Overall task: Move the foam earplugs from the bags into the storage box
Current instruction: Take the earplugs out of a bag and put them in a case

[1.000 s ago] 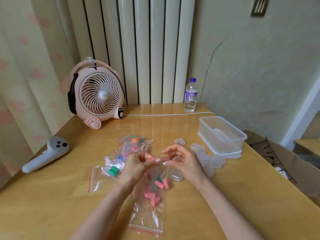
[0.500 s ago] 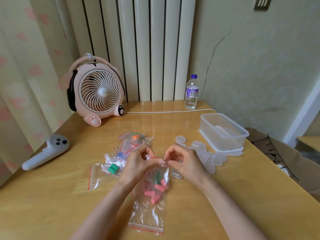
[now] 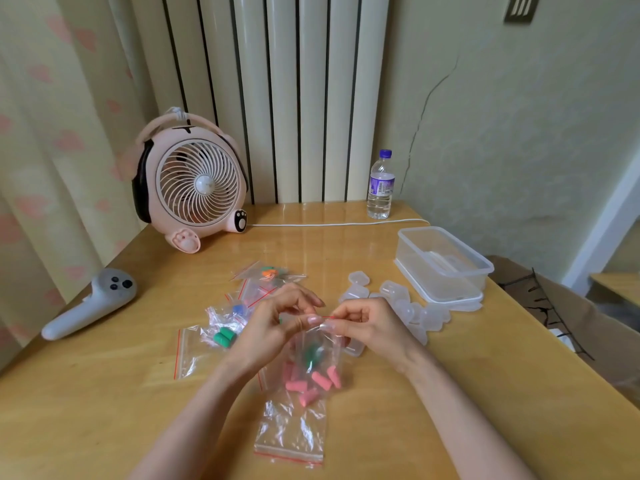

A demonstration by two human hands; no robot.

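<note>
My left hand (image 3: pixel 273 327) and my right hand (image 3: pixel 367 327) both pinch the red-striped top edge of a clear zip bag (image 3: pixel 320 355) held just above the table. Pink foam earplugs (image 3: pixel 311 381) and a green one show through it. Another clear bag (image 3: pixel 291 434) lies flat below it. More bags with green earplugs (image 3: pixel 224 337), blue and orange ones lie left of my hands. The clear storage box (image 3: pixel 446 265) stands at the right, apart from both hands.
Several small clear plastic cases (image 3: pixel 405 306) lie between my right hand and the box. A grey controller (image 3: pixel 90 306) lies at the left. A pink fan (image 3: pixel 194 188), its white cable and a water bottle (image 3: pixel 380 185) stand at the back. The table's right edge is close to the box.
My two hands have drawn closer together at the bag's top edge. The bag hangs a little higher, with its earplugs bunched lower.
</note>
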